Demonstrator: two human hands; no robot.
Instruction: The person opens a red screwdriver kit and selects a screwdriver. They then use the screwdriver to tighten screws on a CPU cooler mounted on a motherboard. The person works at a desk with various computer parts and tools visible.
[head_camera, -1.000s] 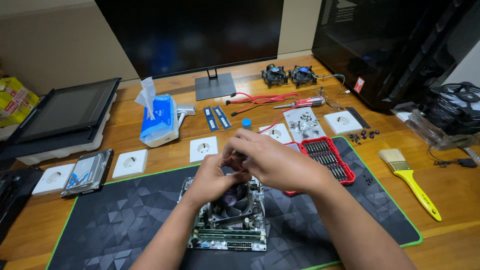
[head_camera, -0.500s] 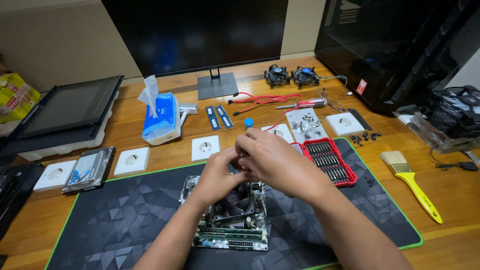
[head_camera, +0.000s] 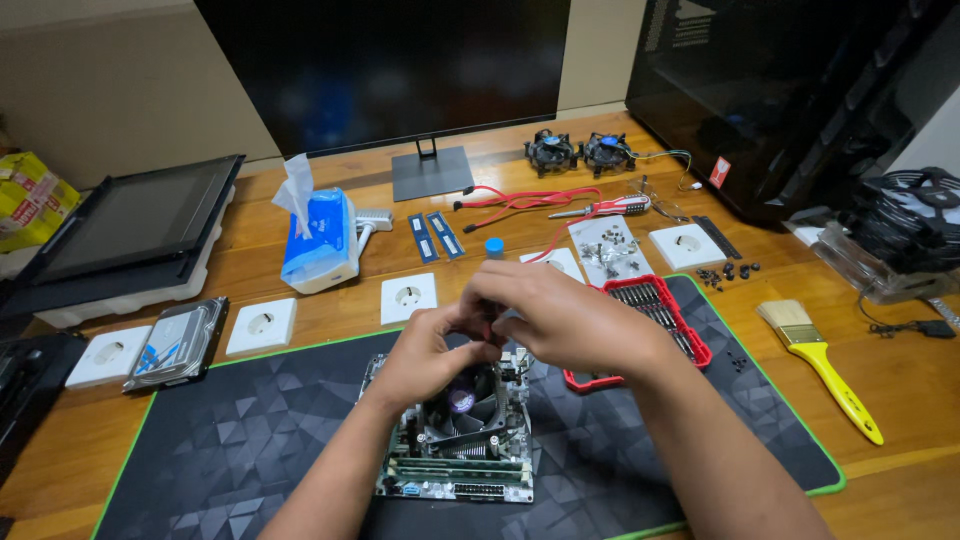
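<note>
Both hands (head_camera: 500, 325) pinch blue-capped tool (head_camera: 493, 262) above motherboard (head_camera: 460, 440), mat mid.

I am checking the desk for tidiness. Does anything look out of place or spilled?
Small dark screws lie loose on the wooden table beside the red bit case, outside any tray. Both hands, left and right, work over the motherboard.

Even, fairly bright indoor light falls from above, warm on the wooden desk (head_camera: 900, 400). Shadows are soft and short: a faint one under the brush (head_camera: 820, 362), a darker patch beneath the hands over the board (head_camera: 460, 440). The monitor (head_camera: 385, 70) and the case (head_camera: 790, 90) stay near black, with dull reflections only. The picture is sharp at centre; the wide lens bends the desk's edges, and the corners go slightly soft.
</note>
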